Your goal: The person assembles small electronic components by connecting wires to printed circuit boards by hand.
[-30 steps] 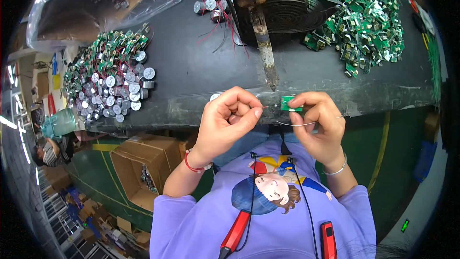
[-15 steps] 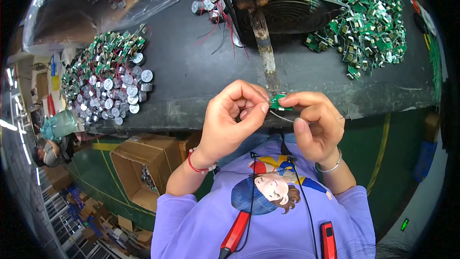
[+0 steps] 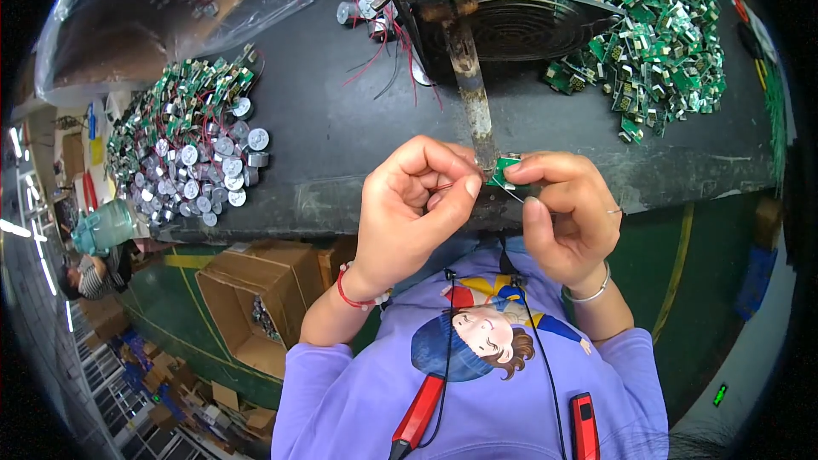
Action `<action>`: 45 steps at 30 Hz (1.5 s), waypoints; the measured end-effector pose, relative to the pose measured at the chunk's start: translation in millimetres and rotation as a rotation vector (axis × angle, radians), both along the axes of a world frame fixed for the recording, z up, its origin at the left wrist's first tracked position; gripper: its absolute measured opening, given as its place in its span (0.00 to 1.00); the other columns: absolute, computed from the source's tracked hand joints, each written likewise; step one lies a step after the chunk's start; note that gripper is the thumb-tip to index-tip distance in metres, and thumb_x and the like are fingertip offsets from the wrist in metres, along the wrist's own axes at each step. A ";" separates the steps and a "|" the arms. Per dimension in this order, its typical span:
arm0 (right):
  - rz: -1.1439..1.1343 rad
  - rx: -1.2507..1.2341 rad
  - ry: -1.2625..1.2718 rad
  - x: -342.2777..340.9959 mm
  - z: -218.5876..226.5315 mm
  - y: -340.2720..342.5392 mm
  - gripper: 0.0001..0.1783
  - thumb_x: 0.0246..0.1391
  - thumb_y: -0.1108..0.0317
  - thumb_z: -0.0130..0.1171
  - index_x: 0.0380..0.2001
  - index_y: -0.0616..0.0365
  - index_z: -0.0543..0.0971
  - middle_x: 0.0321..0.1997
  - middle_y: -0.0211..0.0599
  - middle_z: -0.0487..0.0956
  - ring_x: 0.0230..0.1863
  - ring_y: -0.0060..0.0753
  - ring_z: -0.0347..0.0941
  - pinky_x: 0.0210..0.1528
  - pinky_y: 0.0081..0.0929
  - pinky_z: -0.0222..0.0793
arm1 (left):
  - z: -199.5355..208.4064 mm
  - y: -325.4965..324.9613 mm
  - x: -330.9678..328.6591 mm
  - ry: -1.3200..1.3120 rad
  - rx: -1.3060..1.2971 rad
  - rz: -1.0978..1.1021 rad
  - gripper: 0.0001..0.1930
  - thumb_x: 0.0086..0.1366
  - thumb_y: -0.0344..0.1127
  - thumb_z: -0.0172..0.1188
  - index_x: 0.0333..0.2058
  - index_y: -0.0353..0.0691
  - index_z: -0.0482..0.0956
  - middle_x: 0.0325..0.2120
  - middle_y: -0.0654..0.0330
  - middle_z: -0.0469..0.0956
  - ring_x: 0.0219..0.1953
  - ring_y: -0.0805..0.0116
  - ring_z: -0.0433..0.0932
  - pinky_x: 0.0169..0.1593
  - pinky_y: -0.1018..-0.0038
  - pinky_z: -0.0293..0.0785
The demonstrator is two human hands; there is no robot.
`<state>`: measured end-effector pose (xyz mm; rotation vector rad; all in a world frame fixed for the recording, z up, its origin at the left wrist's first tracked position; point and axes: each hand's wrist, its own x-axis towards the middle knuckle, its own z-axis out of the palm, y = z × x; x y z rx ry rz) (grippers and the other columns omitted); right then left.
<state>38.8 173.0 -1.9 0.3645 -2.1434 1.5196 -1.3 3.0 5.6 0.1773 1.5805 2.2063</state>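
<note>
My left hand [image 3: 413, 200] is closed, its thumb and forefinger pinching a thin red wire [image 3: 443, 186] beside the tip of a fixed soldering iron [image 3: 474, 94]. Right at that tip is a small green circuit board [image 3: 506, 172], with the forefinger of my right hand [image 3: 573, 209] on its right edge. A thin grey strand, looking like solder wire [image 3: 510, 194], runs from the board's underside to my right thumb and curled fingers. The exact joint between wire, board and iron tip is partly hidden by my left fingertips.
Left on the dark bench [image 3: 341, 132] is a heap of round silver motors [image 3: 204, 175] with wired green boards. Bare green boards [image 3: 656, 51] are piled at the right. Behind the iron stands a black round-grilled fan [image 3: 537, 30]. An open carton [image 3: 247, 307] sits below the bench.
The green board has moved slightly up and right, against the iron's tip, and is tilted more upright. My right hand has shifted a little right with it; my left hand stays almost in place.
</note>
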 end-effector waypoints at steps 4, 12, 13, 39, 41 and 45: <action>-0.007 0.000 0.017 -0.8 -0.2 -1.2 0.08 0.41 0.81 0.58 0.19 0.61 0.69 0.36 0.47 0.79 0.36 0.39 0.77 0.36 0.28 0.74 | 1.3 -0.4 0.7 0.003 0.009 0.006 0.04 0.59 0.19 0.56 0.32 0.33 0.71 0.37 0.59 0.73 0.29 0.88 0.67 0.30 0.90 0.61; 0.011 -0.092 -0.073 10.0 -6.3 -1.4 0.08 0.40 0.82 0.57 0.19 0.61 0.68 0.36 0.49 0.79 0.35 0.39 0.77 0.34 0.27 0.74 | -4.4 -5.6 8.2 -0.041 -0.006 -0.061 0.04 0.61 0.20 0.55 0.34 0.33 0.70 0.38 0.58 0.72 0.30 0.87 0.68 0.32 0.89 0.63; 0.014 -0.076 -0.037 8.8 -7.9 -1.0 0.08 0.40 0.82 0.57 0.19 0.61 0.68 0.36 0.49 0.79 0.35 0.39 0.77 0.34 0.27 0.74 | -5.9 -5.3 8.5 -0.041 -0.006 -0.061 0.04 0.61 0.20 0.55 0.34 0.33 0.70 0.38 0.58 0.72 0.30 0.87 0.68 0.32 0.89 0.63; -0.004 0.011 0.004 6.7 -3.7 -7.4 0.09 0.37 0.82 0.59 0.18 0.61 0.69 0.34 0.43 0.77 0.31 0.34 0.75 0.32 0.26 0.73 | -4.3 4.7 14.7 0.115 -0.089 0.115 0.05 0.59 0.19 0.56 0.32 0.33 0.69 0.37 0.58 0.74 0.25 0.89 0.64 0.27 0.90 0.58; -0.016 0.008 -0.068 11.0 -1.7 -8.1 0.07 0.42 0.78 0.58 0.20 0.61 0.69 0.36 0.46 0.76 0.29 0.32 0.73 0.31 0.25 0.72 | -3.7 4.3 14.9 0.121 -0.102 0.109 0.05 0.59 0.19 0.56 0.32 0.33 0.69 0.36 0.58 0.74 0.25 0.89 0.64 0.26 0.90 0.58; -0.025 -0.113 0.036 10.8 -15.0 -6.4 0.07 0.51 0.70 0.49 0.25 0.62 0.68 0.36 0.52 0.74 0.28 0.32 0.70 0.29 0.25 0.70 | -5.0 -3.4 14.4 0.173 -0.181 0.116 0.05 0.58 0.19 0.57 0.30 0.33 0.70 0.35 0.60 0.75 0.25 0.90 0.64 0.26 0.91 0.59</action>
